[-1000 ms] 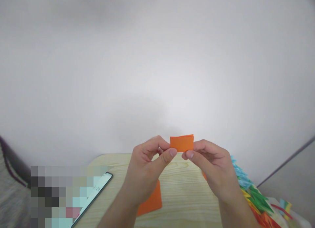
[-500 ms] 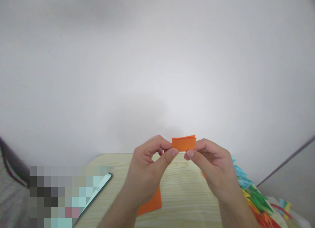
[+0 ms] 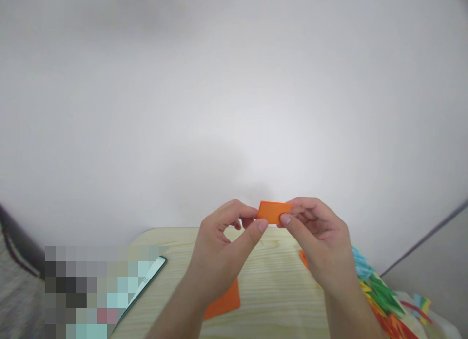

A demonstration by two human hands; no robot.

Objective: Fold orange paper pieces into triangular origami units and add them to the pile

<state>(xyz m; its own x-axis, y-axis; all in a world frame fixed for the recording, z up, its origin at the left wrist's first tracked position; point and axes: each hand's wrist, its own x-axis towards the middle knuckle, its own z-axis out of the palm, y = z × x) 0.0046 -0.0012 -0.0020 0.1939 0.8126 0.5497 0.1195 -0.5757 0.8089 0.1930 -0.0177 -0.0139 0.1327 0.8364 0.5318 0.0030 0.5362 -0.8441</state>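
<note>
A small folded piece of orange paper is held up over the far edge of the table, in front of the wall. My left hand pinches its left end between thumb and forefinger. On the right end, the thumb of my right hand presses the front face, with the fingers behind it. The paper's top edges now lie close together. Below my left wrist, a larger orange sheet lies on the table, partly hidden by the forearm. Another orange piece peeks out beside my right hand.
The pale wood-grain table stands against a white wall. A tablet-like device, mostly blurred out by pixels, is at the left. Folded paper pieces in blue, green, yellow and orange pile up at the right edge.
My right thumb has moved up onto the paper's face, and the right hand has risen slightly. The folded layers, parted at the top before, are now together, and the paper is tilted differently.
</note>
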